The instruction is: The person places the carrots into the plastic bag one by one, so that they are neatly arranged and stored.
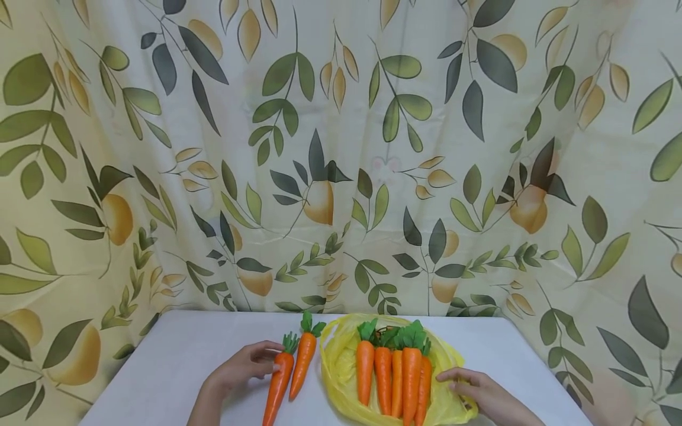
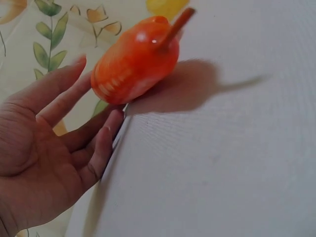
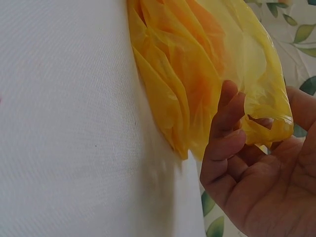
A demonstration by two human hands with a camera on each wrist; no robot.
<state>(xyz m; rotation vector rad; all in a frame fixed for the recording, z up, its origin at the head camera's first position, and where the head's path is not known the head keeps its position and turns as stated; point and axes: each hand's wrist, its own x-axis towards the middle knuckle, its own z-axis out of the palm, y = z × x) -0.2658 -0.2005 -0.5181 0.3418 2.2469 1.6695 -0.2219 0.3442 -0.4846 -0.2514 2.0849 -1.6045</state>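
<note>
Near the table's front, my left hand reaches to the leafy end of an orange carrot, thumb and forefinger at its top. In the left wrist view, that carrot points its thin tip towards the camera, beyond mostly straight fingers; firm contact is hard to tell. A second carrot with green leaves lies just right of it. Several carrots lie side by side on an opened yellow plastic bag. My right hand holds the bag's right edge, where a loop of plastic passes between thumb and curled fingers.
The white table reaches back to a curtain printed with leaves and fruit, which also hangs along both sides. The bag's crumpled side spreads over the tabletop in the right wrist view.
</note>
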